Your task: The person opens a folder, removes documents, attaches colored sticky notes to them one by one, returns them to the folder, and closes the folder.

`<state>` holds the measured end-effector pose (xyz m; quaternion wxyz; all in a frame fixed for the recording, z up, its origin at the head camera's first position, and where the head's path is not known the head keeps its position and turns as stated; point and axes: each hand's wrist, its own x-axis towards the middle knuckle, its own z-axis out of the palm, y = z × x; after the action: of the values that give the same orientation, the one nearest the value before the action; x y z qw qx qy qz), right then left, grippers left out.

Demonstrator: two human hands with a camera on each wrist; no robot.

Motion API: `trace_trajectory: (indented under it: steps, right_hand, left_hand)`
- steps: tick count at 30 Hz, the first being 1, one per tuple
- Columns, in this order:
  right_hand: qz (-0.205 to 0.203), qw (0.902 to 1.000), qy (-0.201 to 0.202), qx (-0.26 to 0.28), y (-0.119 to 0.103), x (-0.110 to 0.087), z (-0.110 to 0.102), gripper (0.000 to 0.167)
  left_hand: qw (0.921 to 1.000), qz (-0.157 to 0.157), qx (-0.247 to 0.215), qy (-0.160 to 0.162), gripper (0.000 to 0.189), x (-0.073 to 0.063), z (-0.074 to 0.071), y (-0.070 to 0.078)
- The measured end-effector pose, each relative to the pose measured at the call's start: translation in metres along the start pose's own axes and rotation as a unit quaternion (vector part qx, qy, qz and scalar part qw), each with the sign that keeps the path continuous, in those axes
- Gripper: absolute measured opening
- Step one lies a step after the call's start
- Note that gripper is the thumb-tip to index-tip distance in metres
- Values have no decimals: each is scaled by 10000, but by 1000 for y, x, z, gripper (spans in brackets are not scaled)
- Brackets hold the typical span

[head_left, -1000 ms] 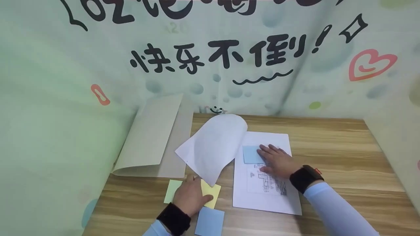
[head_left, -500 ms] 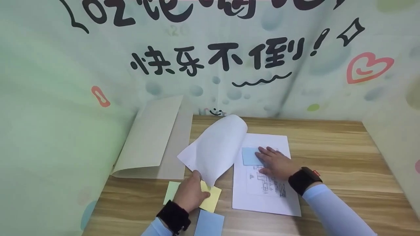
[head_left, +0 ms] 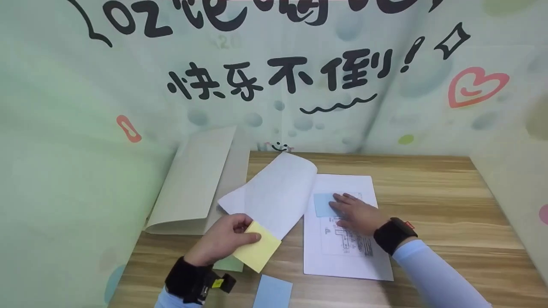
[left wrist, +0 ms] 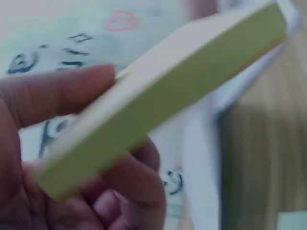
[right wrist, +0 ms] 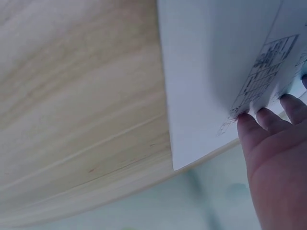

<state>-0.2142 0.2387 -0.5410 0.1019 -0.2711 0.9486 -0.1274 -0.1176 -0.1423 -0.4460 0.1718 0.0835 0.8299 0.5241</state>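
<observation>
L hand point(head_left: 220, 240) pinching yellow pad point(head_left: 260, 252) above surface point(head_left: 445, 205); R hand point(head_left: 360, 216), fingers apart, resting on blue note point(head_left: 322, 205) & printed sheet point(head_left: 342, 248).

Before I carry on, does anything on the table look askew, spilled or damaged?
The white sheet looks askew: it is curled, and its left corner overlaps the beige folder, whereas the printed page lies flat under the right hand. I see no spill or tear.

The thick yellow pad point(head_left: 262, 253) was held at a tilt; the blue note point(head_left: 323, 206) lay partly covered on the white printed sheet point(head_left: 338, 264), toward its far end.
</observation>
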Motion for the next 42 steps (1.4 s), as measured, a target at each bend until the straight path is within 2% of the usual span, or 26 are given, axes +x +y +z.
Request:
trace_trajectory:
  steps: [3, 7, 12, 16, 20, 22, 24, 26, 29, 32, 38, 42]
  right_hand:
    - [30, 9999, -2, 115, -2, -1, 0, 61]
    - [49, 9996, -19, 279, -4, -4, 0, 57]
    - [-40, 9992, 78, 401, -6, -9, 3, 55]
    - [-263, 9970, 701, 191, -17, -17, 6, 50]
    - [-964, 9829, 1564, 95, -51, -30, 0, 42]
    - [-1513, 9717, 1815, 82, -70, -36, -2, 43]
    - [-2040, 9604, 1899, 16, -86, -41, -2, 49]
    - [-2320, 9542, 1885, -139, -96, -44, -1, 57]
    - [-2372, 9534, 1838, -305, -103, -46, 3, 66]
    - [-2273, 9554, 1851, -353, -103, -46, 5, 64]
    - [-2296, 9584, 1694, -108, -99, -45, 9, 51]
    - [-2419, 9561, 1653, 62, -97, -45, 12, 43]
  left_hand:
    - [9976, 151, -667, -111, 26, 1, 0, 2]
    - [9891, -128, -1439, -291, 28, 9, 20, -3]
    - [9849, -448, -1631, -360, 34, 22, 55, -13]
    - [9820, -529, -1760, -434, 35, 31, 83, -19]
    - [9845, -556, -1597, -462, 33, 38, 99, -21]
    - [9862, -528, -1499, -471, 31, 40, 103, -21]
    - [9872, -491, -1434, -494, 29, 41, 105, -21]
    - [9872, -462, -1432, -533, 29, 43, 107, -21]
    - [9860, -466, -1493, -579, 31, 44, 108, -21]
    - [9808, -494, -1777, -640, 36, 45, 109, -22]
    - [9543, -766, -2766, -838, 45, 42, 109, -28]
    - [9457, -810, -3036, -833, 47, 39, 108, -32]
